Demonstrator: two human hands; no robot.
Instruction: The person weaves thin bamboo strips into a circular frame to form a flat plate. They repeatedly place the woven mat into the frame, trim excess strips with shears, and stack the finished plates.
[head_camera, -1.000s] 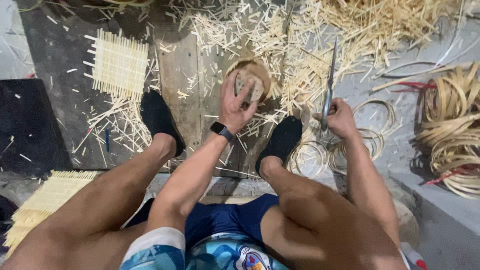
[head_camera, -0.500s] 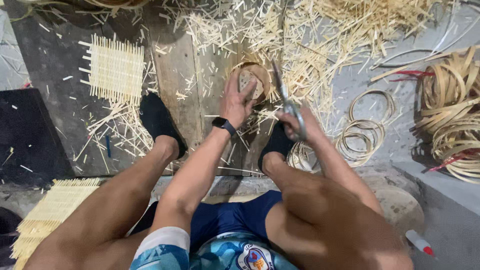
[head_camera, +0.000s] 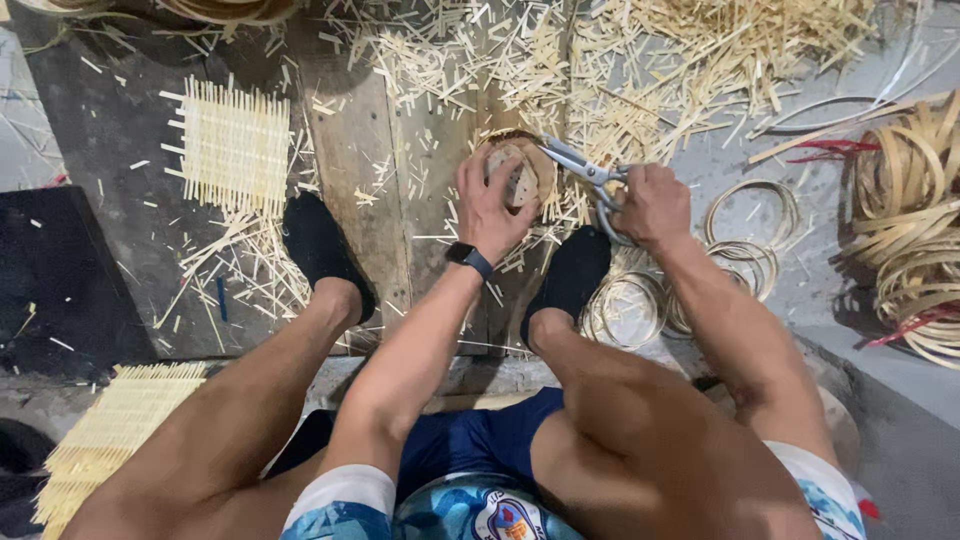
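Between my feet | left hand (head_camera: 492, 200) grips small woven basket (head_camera: 515, 172) | right hand (head_camera: 650, 205) closed around scissors (head_camera: 585, 168), blades at rim | I judge: steady basket, snip flush.

There is one pair of scissors (head_camera: 585, 170) and one small round basket (head_camera: 515, 172). Two woven mats (head_camera: 232, 145) lie on the floor. Two black shoes (head_camera: 322, 250) show.

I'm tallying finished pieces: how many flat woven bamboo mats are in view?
2. One woven mat lies on the dark board at upper left, beyond the left foot. The other lies at lower left beside the left leg, partly cut off by the frame. More may be hidden.
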